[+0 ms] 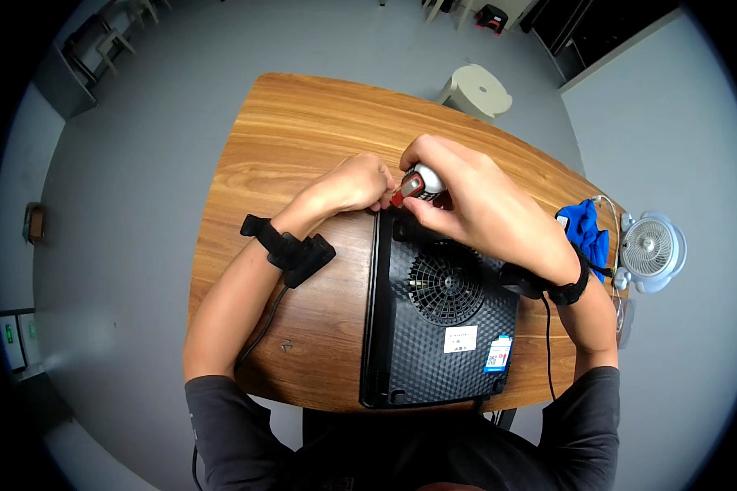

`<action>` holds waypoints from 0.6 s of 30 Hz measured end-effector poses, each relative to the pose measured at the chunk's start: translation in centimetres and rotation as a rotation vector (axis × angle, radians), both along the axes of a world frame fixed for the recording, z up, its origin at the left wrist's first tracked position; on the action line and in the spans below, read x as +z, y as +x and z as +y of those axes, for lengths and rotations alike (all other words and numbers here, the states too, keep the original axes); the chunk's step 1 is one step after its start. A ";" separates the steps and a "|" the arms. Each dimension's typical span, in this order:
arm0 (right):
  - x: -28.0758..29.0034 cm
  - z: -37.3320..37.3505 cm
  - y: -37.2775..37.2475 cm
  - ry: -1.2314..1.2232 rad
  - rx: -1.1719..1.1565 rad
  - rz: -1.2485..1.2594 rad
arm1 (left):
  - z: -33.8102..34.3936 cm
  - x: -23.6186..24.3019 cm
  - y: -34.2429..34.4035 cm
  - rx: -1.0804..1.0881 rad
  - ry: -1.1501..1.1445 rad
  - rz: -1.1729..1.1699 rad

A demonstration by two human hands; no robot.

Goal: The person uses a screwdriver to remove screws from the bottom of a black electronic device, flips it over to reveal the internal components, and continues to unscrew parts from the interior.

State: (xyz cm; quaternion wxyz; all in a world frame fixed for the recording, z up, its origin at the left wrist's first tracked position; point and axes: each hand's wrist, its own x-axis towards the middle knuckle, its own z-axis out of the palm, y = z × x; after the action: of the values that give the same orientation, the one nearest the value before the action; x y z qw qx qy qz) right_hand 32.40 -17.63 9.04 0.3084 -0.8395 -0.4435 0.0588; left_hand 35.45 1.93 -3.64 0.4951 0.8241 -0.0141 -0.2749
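One red-tipped object held over one black panel

At the lower centre of the frame, one black panel is laid on one wooden table, with two labels and one round fan grille on its surface. At its upper-left corner, the red-tipped object is clasped in the grip of the right hand; the left hand is curled just beside it, its grip's contents impossible to tell. At right, one blue cloth and one small fan are seen; at upper right, one stool.

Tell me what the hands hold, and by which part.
Right hand: a silver-and-red object, gripped by its body, thumb opposing fingers. Left hand: unclear.
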 end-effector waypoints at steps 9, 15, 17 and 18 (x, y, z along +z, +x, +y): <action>0.7 -0.2 -0.1 -0.020 -0.056 0.068 | 0.4 1.6 -0.4 -0.063 0.119 -0.035; 0.6 -0.2 -0.1 -0.036 -0.058 0.056 | -0.6 3.0 -1.7 -0.047 0.292 -0.148; 0.6 -0.2 -0.2 -0.041 -0.056 0.051 | -0.5 3.0 -1.7 -0.045 0.287 -0.147; 0.7 -0.2 -0.2 -0.044 -0.055 0.050 | -0.5 3.0 -1.7 -0.045 0.283 -0.149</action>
State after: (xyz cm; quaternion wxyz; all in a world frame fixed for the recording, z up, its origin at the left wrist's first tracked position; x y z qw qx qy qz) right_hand 32.18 -17.81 9.70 0.3022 -0.8562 -0.4112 0.0810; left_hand 33.72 1.42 -0.68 0.3652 0.9033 -0.0304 -0.2231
